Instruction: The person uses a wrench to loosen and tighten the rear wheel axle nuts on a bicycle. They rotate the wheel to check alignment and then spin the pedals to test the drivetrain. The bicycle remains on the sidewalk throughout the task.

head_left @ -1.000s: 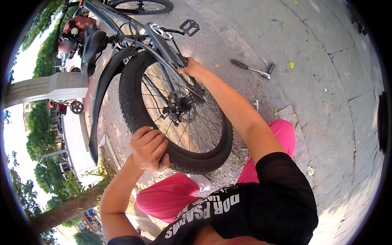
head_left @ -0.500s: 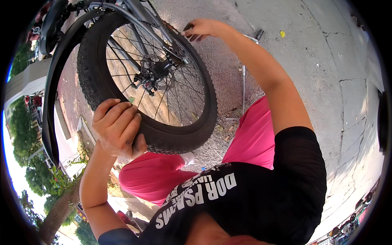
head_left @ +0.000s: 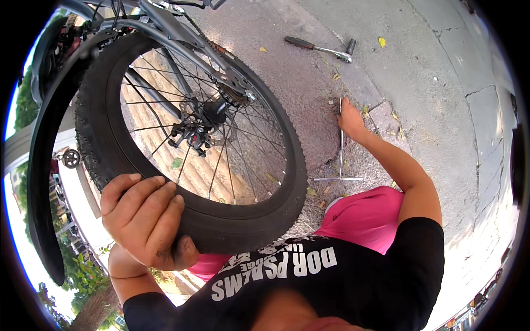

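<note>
A bicycle wheel with a fat black tyre (head_left: 276,220) stands on edge, fixed in the grey bike frame (head_left: 185,38). My left hand (head_left: 144,223) is wrapped round the near left part of the tyre, its fingers over the tread and sidewall. To the right of the wheel, a T-handle wrench (head_left: 342,151) lies on the ground, crossbar nearest me. My right hand (head_left: 351,122) is closed at the far end of its shaft, the fingertips partly hidden. Inside the wheel sit the hub and brake caliper (head_left: 193,135), with the chain and small sprocket (head_left: 237,94) beyond.
A ratchet wrench (head_left: 320,48) with a dark handle and a socket lies farther off on the pavement. The black mudguard (head_left: 41,182) hangs clear of the tyre at the left. My pink-clad leg (head_left: 364,212) is bent close to the wrench's crossbar. Cracked concrete (head_left: 458,71) spreads to the right.
My right hand has left the chain side of the wheel and come down to the T-handle wrench. The wheel appears larger and lower left in view; my left hand still grips the tyre.
</note>
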Action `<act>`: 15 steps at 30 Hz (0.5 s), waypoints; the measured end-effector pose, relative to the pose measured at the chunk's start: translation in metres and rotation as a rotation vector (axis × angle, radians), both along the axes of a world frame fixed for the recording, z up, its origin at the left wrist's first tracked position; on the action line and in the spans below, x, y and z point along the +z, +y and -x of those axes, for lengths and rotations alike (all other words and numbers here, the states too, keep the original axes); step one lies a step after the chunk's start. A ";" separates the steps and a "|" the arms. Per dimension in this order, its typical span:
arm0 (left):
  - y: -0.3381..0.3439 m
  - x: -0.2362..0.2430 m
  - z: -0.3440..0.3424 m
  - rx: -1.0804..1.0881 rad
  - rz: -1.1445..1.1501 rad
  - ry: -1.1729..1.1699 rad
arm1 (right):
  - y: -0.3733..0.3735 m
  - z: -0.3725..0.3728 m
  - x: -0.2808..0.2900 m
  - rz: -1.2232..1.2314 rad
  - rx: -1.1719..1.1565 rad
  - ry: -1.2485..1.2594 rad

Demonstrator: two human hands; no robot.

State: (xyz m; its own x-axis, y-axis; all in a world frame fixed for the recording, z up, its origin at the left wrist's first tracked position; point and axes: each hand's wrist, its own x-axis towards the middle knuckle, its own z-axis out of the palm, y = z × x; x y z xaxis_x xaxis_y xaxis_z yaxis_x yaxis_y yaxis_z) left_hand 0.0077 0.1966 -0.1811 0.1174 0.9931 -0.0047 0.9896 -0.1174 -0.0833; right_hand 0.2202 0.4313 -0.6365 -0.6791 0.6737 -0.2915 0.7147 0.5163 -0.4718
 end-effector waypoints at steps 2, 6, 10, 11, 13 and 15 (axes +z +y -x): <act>0.005 -0.009 0.009 -0.066 -0.047 -0.031 | -0.002 -0.013 -0.013 -0.003 -0.172 0.188; 0.004 -0.005 0.009 -0.090 -0.108 -0.074 | -0.004 -0.001 -0.017 0.054 -0.351 0.323; -0.002 -0.009 0.012 -0.114 -0.199 -0.138 | 0.011 0.026 0.014 0.067 -0.141 0.325; -0.003 -0.011 0.014 -0.123 -0.228 -0.158 | 0.023 0.035 0.014 0.042 -0.114 0.326; -0.006 -0.014 0.015 -0.167 -0.321 -0.194 | 0.048 0.056 0.027 -0.009 -0.041 0.328; -0.012 -0.021 0.020 -0.221 -0.428 -0.210 | 0.064 0.075 0.050 -0.090 -0.010 0.227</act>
